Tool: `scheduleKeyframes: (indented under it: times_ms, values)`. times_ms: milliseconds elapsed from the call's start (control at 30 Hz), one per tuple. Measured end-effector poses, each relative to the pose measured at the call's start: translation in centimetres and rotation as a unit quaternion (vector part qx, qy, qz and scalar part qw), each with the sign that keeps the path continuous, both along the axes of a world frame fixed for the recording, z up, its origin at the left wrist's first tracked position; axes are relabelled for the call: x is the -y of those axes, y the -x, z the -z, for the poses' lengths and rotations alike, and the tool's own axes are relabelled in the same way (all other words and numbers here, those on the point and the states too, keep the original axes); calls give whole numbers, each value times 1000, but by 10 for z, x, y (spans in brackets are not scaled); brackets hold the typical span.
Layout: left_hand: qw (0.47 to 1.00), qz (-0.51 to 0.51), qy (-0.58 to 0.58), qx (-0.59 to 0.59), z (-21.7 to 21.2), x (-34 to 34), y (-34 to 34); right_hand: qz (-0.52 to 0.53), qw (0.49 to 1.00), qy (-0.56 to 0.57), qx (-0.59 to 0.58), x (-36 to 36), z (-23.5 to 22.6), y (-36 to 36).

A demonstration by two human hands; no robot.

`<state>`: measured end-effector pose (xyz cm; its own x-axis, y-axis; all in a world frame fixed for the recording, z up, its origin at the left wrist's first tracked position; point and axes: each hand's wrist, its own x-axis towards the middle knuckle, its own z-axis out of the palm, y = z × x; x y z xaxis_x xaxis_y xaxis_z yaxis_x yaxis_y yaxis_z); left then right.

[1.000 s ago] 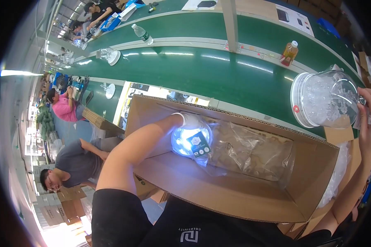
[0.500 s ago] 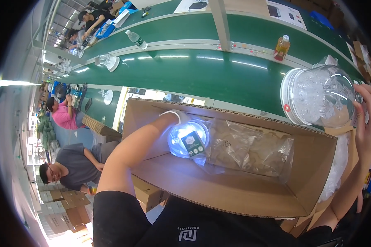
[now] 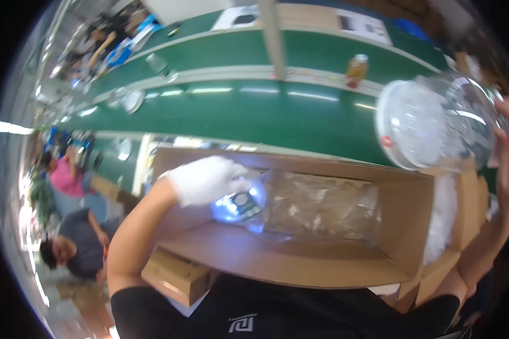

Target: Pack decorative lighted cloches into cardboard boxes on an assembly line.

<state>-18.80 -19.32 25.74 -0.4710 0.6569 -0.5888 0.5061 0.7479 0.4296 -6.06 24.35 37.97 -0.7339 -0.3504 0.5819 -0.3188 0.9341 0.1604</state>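
The clear round item with a dark label sits inside the cardboard box, at its left end, under your gloved left hand, whose fingers curl over it and press on its top. Just right of that grip lies a crinkled clear plastic bag on the box floor. Farther right, your right hand clasps a large clear domed container, held up above the box's right end, before the green conveyor.

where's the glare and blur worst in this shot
Head view: the white-gloved left hand is blown out by glare, light streaks shine on the green conveyor, the clear container in the right hand is smeared, and straight edges bend at the rim.
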Motion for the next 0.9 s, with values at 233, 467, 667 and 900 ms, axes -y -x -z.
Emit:
scheduleKeyframes:
  times_ms: [233,467,667,900]
  values:
    - [874,-121,-468,55,-17,-76,-38,-39,999,30,14,74,-62,3]
    - [784,-188,-572,148,7,-88,-20,-154,981,119,6,97,-40,33]
    - [777,-284,-527,192,18,-78,-33,-242,956,164,2,116,-23,48]
    - [864,-68,-372,-333,-22,-42,-4,-248,950,185,48,125,-8,62]
